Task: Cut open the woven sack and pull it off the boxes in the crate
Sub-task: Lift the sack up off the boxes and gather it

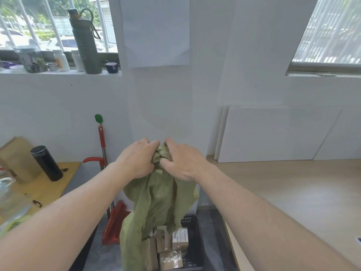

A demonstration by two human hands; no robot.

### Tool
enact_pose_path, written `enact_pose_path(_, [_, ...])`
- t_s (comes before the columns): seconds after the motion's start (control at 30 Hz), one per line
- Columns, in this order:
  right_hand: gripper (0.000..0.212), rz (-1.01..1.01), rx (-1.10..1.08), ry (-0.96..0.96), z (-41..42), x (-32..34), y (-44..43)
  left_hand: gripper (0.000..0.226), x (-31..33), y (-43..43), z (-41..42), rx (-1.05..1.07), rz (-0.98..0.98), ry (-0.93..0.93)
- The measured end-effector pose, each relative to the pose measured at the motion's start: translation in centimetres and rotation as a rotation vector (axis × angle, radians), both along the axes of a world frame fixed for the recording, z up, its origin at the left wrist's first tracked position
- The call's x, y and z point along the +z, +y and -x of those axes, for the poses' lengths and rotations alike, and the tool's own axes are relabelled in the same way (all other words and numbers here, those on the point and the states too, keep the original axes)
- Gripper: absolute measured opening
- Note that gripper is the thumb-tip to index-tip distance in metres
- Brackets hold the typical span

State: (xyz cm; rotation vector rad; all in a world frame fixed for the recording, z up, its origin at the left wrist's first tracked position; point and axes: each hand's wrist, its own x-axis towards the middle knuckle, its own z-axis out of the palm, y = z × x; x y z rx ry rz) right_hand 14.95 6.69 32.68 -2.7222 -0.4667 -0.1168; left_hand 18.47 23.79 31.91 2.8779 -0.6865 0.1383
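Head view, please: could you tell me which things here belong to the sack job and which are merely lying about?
Part of the job:
- green woven sack, gripped by left hand and right hand
- boxes
- dark crate

Lying about:
- black flask
- red dustpan
- green bottle
- white boards

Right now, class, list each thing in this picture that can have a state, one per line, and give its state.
Woven sack: lifted, bunched at the top, lower end still in the crate.
Boxes: partly uncovered, inside the crate.
Crate: on the floor, holding boxes.
Left hand: closed on the sack.
Right hand: closed on the sack.
Black flask: upright, capped.
Green bottle: upright on the sill, capped.
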Motion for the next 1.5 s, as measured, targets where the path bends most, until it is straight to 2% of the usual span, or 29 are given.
enact_pose_path(0.07, [0.053, 0.048, 0.021, -0.18, 0.1, -0.6, -0.3, 0.016, 0.5, -0.1, -0.3, 0.042, 0.065, 0.087])
enact_pose_path(0.13, [0.075, 0.239, 0.04, -0.421, -0.1, -1.3, -0.6, 0.02, 1.1, -0.2, -0.7, 0.081, 0.105, 0.168])
enact_pose_path(0.23, [0.093, 0.422, 0.008, -0.566, -0.2, -1.9, -0.9, 0.023, 2.0, -0.7, -1.0, 0.136, 0.129, 0.289])
enact_pose_path(0.3, [0.087, 0.485, -0.044, -0.624, -0.1, -2.5, -0.4, 0.022, 2.6, -1.0, -1.0, 0.167, 0.171, 0.344])
enact_pose_path(0.43, [0.05, 0.432, -0.13, -0.743, -0.5, -3.0, 0.6, 0.026, 3.7, -1.3, -0.8, 0.179, 0.315, 0.489])
enact_pose_path(0.63, [0.019, 0.296, -0.11, -0.648, -1.3, -2.7, 0.9, 0.018, 4.0, -0.9, -0.4, 0.204, 0.393, 0.677])
enact_pose_path(0.7, [0.022, 0.251, -0.112, -0.559, -1.7, -2.6, 1.0, 0.017, 3.9, -0.6, -0.5, 0.166, 0.393, 0.678])
enact_pose_path(0.83, [0.014, 0.201, -0.113, -0.418, -2.1, -2.2, 1.3, 0.059, 3.4, 0.1, -0.8, 0.031, 0.292, 0.582])
enact_pose_path(0.93, [0.029, 0.183, -0.113, -0.29, -2.0, -1.2, 1.3, 0.104, 3.3, 0.5, -0.6, -0.038, 0.156, 0.407])
enact_pose_path(1.03, [0.026, 0.108, -0.138, -0.199, -2.2, -0.2, 1.4, 0.121, 3.1, 0.3, 0.0, -0.083, -0.024, 0.203])
enact_pose_path(1.13, [0.015, 0.073, -0.186, -0.07, -2.3, 0.7, 1.7, 0.104, 2.3, -0.2, 0.7, -0.044, -0.19, -0.073])
enact_pose_path(1.23, [0.016, 0.004, -0.231, 0.081, -2.3, 1.4, 1.7, 0.072, 1.2, -0.6, 0.8, 0.017, -0.211, -0.249])
enact_pose_path(1.37, [0.015, -0.021, -0.241, 0.169, -2.1, 2.2, 1.6, 0.04, 0.8, -0.8, 0.6, 0.081, -0.1, -0.208])
enact_pose_path(1.5, [0.013, 0.021, -0.201, 0.178, -1.9, 2.2, 1.1, 0.022, 0.9, -0.8, -0.1, 0.088, -0.036, -0.11])
